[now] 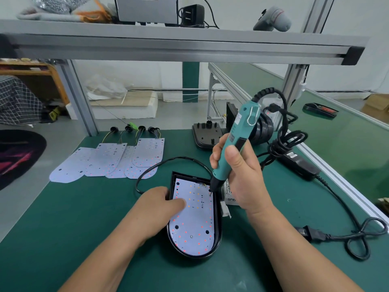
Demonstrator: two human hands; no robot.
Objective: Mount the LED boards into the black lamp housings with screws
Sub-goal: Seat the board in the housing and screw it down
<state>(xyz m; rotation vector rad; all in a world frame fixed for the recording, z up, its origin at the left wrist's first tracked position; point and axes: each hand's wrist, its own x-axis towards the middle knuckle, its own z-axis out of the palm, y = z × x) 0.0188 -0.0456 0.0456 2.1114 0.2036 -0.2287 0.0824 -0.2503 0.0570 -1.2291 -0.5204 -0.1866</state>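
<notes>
An LED board (193,220) is seated inside a black housing (218,228) that lies on the desk (63,218). It is steadied by the left hand (162,201): one digit is pressed flat on the board, and the other fingers (165,193) are curled at the housing's left rim. A teal screwdriver (235,140) is gripped by the right hand (237,175), which is wrapped round its barrel. The bit is set at the board's upper right corner. Further back on the left, spare boards (117,161) are fanned out.
</notes>
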